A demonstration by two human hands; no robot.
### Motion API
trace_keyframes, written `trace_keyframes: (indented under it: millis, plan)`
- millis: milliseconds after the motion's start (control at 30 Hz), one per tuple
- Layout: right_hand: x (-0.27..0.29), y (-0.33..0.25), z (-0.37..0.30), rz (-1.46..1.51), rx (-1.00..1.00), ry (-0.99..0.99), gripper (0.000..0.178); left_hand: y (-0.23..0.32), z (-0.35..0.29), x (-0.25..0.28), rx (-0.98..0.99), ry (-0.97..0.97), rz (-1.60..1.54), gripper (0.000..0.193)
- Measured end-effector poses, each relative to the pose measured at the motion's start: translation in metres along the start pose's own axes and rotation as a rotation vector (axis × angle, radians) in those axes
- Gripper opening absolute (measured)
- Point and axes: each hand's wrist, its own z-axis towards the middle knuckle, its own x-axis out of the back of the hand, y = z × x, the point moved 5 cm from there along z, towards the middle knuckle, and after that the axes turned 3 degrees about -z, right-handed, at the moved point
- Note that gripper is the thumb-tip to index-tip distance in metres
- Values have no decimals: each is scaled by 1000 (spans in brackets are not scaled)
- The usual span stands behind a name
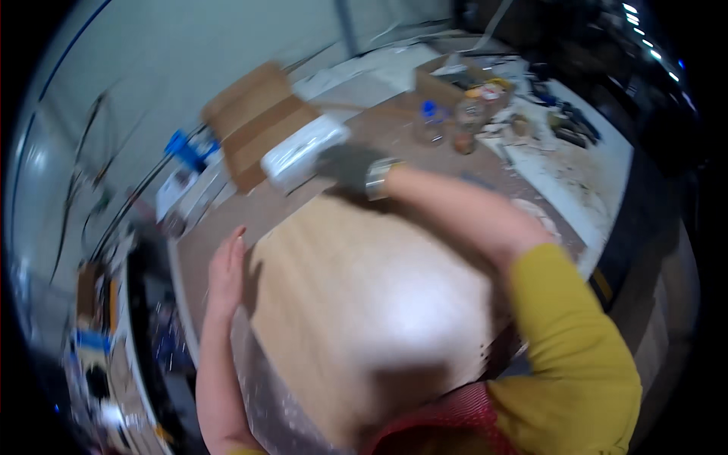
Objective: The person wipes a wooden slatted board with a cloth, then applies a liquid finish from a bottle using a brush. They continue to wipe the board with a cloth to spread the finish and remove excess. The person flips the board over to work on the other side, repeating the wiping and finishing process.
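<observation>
Across the near part of the desk (387,136) I see a broad pale wooden board (326,280) lying flat. The left hand (226,274) is bare, just beside the board near the desk's left edge, its fingers straight and apart from any grip. The right hand (350,168), dark-gloved, reaches over to the near end of a white wrapped packet (303,155); blur hides whether those fingers clamp it. Behind, toward the far-left edge, stands an open cardboard box (262,121).
</observation>
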Motion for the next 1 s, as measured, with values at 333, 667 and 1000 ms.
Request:
trace_keyframes:
  millis: [333, 667, 1000]
  plan:
    - [-111, -3, 75, 271, -242, -640, 66, -83, 86, -73, 702, -658, -87, 60]
    - [-87, -42, 34, 421, -118, -842, 63, -63, 27, -83, 613, -664, -110, 56]
    - [-8, -71, -50, 187, -337, -343, 54, -52, 5, -96, 661, -718, -151, 55]
